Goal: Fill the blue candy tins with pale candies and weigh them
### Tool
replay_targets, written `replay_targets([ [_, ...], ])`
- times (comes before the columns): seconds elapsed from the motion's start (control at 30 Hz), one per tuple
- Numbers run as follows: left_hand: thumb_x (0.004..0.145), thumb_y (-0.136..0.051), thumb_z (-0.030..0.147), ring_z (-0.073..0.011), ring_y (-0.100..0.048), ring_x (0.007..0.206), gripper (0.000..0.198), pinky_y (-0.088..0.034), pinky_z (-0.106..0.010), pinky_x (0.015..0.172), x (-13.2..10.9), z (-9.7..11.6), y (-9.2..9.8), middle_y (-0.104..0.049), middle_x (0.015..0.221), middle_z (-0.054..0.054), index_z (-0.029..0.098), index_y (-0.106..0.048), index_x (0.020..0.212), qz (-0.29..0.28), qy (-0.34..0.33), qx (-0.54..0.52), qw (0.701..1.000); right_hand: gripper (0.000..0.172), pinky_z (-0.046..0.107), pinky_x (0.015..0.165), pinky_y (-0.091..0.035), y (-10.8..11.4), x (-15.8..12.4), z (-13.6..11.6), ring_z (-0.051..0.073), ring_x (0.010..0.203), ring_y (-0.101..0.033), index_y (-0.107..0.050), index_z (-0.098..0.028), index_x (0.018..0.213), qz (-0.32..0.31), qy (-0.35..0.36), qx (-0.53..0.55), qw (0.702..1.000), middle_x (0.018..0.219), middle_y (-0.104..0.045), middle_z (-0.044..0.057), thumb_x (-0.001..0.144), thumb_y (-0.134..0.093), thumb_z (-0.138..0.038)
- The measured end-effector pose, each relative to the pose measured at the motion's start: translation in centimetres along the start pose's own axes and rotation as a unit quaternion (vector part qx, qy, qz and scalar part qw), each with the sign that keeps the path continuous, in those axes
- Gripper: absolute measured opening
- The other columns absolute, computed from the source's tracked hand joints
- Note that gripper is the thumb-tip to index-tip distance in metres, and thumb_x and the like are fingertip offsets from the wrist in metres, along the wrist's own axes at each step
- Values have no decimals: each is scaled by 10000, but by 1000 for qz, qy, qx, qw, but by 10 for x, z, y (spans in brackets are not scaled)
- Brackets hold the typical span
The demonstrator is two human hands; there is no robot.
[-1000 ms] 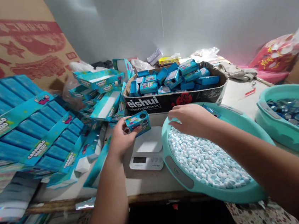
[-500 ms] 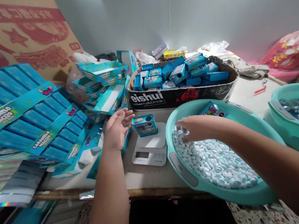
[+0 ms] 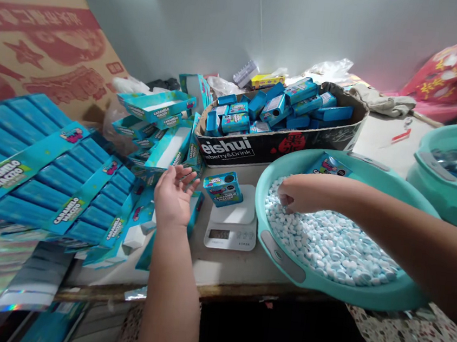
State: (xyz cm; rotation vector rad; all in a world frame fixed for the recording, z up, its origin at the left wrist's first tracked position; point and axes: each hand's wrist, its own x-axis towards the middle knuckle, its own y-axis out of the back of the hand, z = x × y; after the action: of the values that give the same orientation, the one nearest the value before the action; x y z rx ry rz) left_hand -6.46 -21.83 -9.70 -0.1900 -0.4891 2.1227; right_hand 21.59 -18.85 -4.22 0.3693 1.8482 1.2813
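A small blue candy box [image 3: 223, 188] stands on a white digital scale [image 3: 231, 227]. Just left of it, my left hand [image 3: 173, 193] hovers with fingers spread and nothing in it. My right hand [image 3: 298, 193] reaches into a teal basin [image 3: 284, 259] full of small white and pale blue candies [image 3: 327, 241]; its fingers are curled down into the candies, and what they hold is hidden. Another small blue box [image 3: 327, 165] lies at the basin's far rim.
A black cardboard tray [image 3: 272, 143] of several blue boxes sits behind the scale. Flat blue display cartons [image 3: 40, 173] pile up at left, open ones [image 3: 157, 112] behind them. A second teal basin [image 3: 453, 167] of blue discs is at right. The table's front edge runs below the scale.
My left hand set the small blue box on the scale, let go and opened. My right hand moved from the basin's rim down into the candies.
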Motion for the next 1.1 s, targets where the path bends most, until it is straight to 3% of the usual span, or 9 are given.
replay_targets([
  [0.1,702,-694,504,-178,-643,837,368,-537,-347,775,0,-1,0,-637,875,-38,187,-595,861,-4,-15,16,1000,125,281,506,-271,-1,2,3,121,543,-435,-699,-163,769,-13,9,-7,1000,692,-619,27,736,-595,-223],
  [0.2,776,-654,507,-189,-640,886,347,-520,-350,810,-8,-5,-6,-642,914,-53,189,-622,912,-35,-123,135,983,162,284,515,-281,-2,3,4,130,567,-461,-703,-153,819,-7,10,-3,1000,740,-641,43,736,-578,-215],
  [0.27,805,-655,485,-216,-614,1010,320,-487,-382,905,-21,-11,-15,-638,1032,-74,204,-664,957,-79,-236,283,926,185,284,526,-287,-3,3,3,134,588,-476,-708,-150,857,-3,10,4,1000,774,-651,52,741,-576,-209],
  [0.37,762,-714,494,-294,-488,1221,371,-368,-470,1067,-42,-26,-32,-543,1282,-105,238,-706,1031,-127,-368,472,791,146,291,531,-278,-3,2,0,127,568,-456,-702,-132,789,-5,14,7,1000,709,-629,57,750,-574,-190],
  [0.47,721,-747,512,-356,-398,1293,489,-328,-517,1093,-54,-41,-42,-435,1376,-138,241,-685,1123,-104,-391,546,734,121,302,532,-276,-3,1,-1,116,536,-424,-682,-133,699,12,29,11,999,624,-588,52,759,-584,-172],
  [0.6,709,-772,379,-324,-462,1231,490,-394,-479,1061,-49,-48,-41,-438,1263,-129,235,-636,1157,-79,-351,551,753,105,316,562,-320,-3,-3,-2,138,567,-481,-677,-174,676,29,18,35,999,635,-604,51,759,-614,-160],
  [0.73,637,-784,260,-254,-533,1112,504,-443,-411,1027,-31,-32,-25,-447,1132,-73,232,-610,1109,-67,-342,517,782,122,334,595,-366,-4,-6,-2,183,656,-567,-702,-204,708,44,1,42,998,729,-673,70,768,-602,-171],
  [0.9,613,-789,270,-301,-423,1253,617,-393,-440,1079,-5,2,11,-354,1258,-115,191,-568,1184,-20,-454,496,740,157,347,614,-397,-7,-9,-1,205,703,-611,-729,-244,770,63,-5,88,994,799,-716,57,731,-628,-130],
  [1.1,582,-760,227,-266,-504,1098,293,-436,-435,1025,22,-5,43,-385,1130,-95,181,-550,781,1,-439,507,742,193,373,637,-404,-8,-8,-2,214,706,-627,-716,-251,673,75,-12,122,990,752,-710,36,676,-658,-66],
])
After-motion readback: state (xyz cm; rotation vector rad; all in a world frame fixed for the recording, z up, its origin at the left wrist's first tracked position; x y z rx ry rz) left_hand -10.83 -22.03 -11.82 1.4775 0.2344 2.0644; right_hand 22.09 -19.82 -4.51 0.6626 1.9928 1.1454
